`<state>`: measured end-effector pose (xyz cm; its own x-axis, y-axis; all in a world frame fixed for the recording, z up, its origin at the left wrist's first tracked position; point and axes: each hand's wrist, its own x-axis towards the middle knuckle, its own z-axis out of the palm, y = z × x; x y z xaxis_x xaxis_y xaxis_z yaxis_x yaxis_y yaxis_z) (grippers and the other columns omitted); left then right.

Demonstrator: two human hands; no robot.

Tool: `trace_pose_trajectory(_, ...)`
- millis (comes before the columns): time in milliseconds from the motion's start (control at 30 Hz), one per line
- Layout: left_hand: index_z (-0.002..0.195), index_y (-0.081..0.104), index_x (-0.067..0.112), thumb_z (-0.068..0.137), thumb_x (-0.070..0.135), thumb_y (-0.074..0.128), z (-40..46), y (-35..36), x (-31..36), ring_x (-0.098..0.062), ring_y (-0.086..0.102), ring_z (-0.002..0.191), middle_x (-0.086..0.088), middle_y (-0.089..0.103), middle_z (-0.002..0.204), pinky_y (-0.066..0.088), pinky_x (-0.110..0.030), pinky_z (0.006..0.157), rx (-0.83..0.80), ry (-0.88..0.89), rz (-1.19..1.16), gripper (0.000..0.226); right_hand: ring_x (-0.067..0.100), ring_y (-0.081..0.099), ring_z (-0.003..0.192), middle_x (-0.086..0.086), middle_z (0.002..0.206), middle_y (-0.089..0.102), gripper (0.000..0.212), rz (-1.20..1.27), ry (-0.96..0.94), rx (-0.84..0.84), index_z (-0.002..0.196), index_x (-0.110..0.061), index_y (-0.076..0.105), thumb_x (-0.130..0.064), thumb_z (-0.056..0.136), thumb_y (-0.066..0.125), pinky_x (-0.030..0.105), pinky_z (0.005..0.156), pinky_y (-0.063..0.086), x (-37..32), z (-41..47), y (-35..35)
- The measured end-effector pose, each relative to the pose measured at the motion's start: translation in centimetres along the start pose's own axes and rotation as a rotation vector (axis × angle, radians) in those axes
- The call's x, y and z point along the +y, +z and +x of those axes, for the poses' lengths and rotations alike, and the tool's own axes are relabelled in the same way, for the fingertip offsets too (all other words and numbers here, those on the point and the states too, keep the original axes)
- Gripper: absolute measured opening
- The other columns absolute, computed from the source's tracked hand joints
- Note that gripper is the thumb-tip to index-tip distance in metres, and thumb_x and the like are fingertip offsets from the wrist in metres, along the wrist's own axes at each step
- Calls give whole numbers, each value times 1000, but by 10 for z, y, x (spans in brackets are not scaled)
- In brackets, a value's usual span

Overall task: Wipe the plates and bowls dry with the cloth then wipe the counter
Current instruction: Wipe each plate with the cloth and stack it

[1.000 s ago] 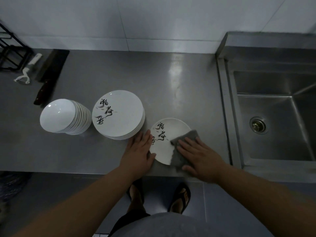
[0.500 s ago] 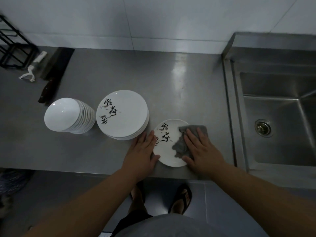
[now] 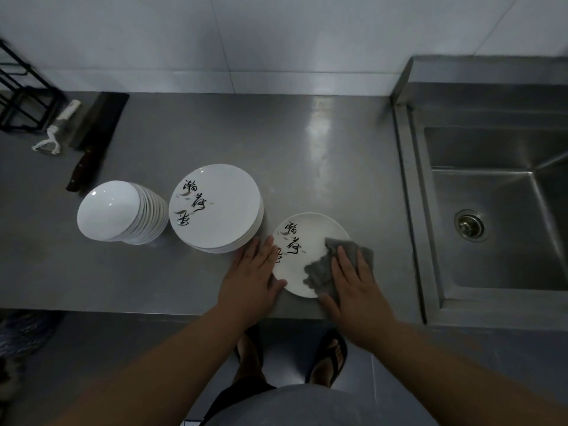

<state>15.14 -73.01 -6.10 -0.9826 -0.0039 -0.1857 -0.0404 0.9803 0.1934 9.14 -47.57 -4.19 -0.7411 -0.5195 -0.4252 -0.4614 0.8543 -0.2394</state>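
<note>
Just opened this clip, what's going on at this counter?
A person is drying dishes at a steel counter. The right hand presses a grey cloth flat onto a single plate near the front edge, while the left hand steadies that plate's left rim. To the left sit a stack of plates and a stack of bowls. A knife and a peeler lie further back, and the sink is on the right.

Plate [image 3: 302, 256] lies on counter [image 3: 184, 133] near its front edge, between my hands; plate stack [image 3: 215, 207] just left-behind it, bowl stack [image 3: 120, 212] further left. Cloth [image 3: 325, 272] lies on plate's right side under my right hand [image 3: 353, 281]; my left hand [image 3: 252, 278] is at its left rim. Sink [image 3: 491, 210] is at right; knife [image 3: 95, 139] and peeler [image 3: 57, 129] are at back left.
</note>
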Motion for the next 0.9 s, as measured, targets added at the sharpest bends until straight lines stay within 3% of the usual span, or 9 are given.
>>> trace_pose_trajectory(100, 155, 42, 15, 94, 63, 36, -2, 1, 1, -26, 17, 156, -1, 23, 168, 6, -41, 125, 29, 20, 21, 77, 35, -25, 154, 4, 170, -17, 104, 20, -6, -33, 164, -14, -1, -84, 87, -3, 51, 128, -1, 1, -5, 0)
trace_pose_trajectory(167, 153, 44, 13, 94, 64, 38, -4, 2, 3, -28, 20, 155, -3, 27, 167, 16, -46, 125, 34, 16, 13, 78, 37, -18, 155, 5, 172, -7, 106, 15, -26, 7, 164, -13, 8, -83, 87, -5, 55, 128, 6, 9, 16, -10)
trace_pose_trajectory(267, 152, 46, 13, 94, 64, 41, -6, 7, 7, -30, 25, 154, -4, 28, 167, 30, -52, 120, 22, -13, -13, 77, 36, -17, 156, 3, 173, -6, 101, -8, -30, 18, 165, -16, 5, -82, 88, 0, 54, 128, 5, 14, 41, -21)
trace_pose_trajectory(500, 144, 57, 12, 92, 66, 44, -4, 9, 8, -32, 37, 148, -6, 42, 160, 33, -51, 118, 62, 6, 17, 76, 33, -24, 154, -1, 169, -23, 102, 81, 36, -39, 164, -17, -10, -83, 87, 3, 42, 122, -12, -17, -16, 2)
trace_pose_trajectory(633, 138, 62, 14, 95, 59, 52, -6, 8, 5, -31, 40, 146, -7, 49, 155, 35, -49, 118, 119, 97, 31, 63, 35, -15, 157, 1, 172, -11, 103, 88, 32, 6, 165, -16, 2, -80, 85, 2, 45, 128, -4, -2, 15, -17)
trace_pose_trajectory(733, 133, 66, 16, 98, 49, 55, -5, 10, 4, -31, 41, 145, -7, 53, 151, 33, -47, 119, 169, 137, 12, 49, 30, -17, 157, -5, 172, -14, 100, 73, -2, 12, 165, -19, 3, -77, 84, 0, 48, 129, 5, 10, 44, -30)
trace_pose_trajectory(900, 111, 76, 20, 91, 49, 53, 0, 5, 9, -31, 54, 133, -5, 68, 129, 34, -46, 114, 248, 162, -17, 42, 32, -21, 155, -1, 170, -20, 100, 123, 30, -5, 165, -17, -5, -79, 86, 4, 45, 127, -4, -8, 8, -8)
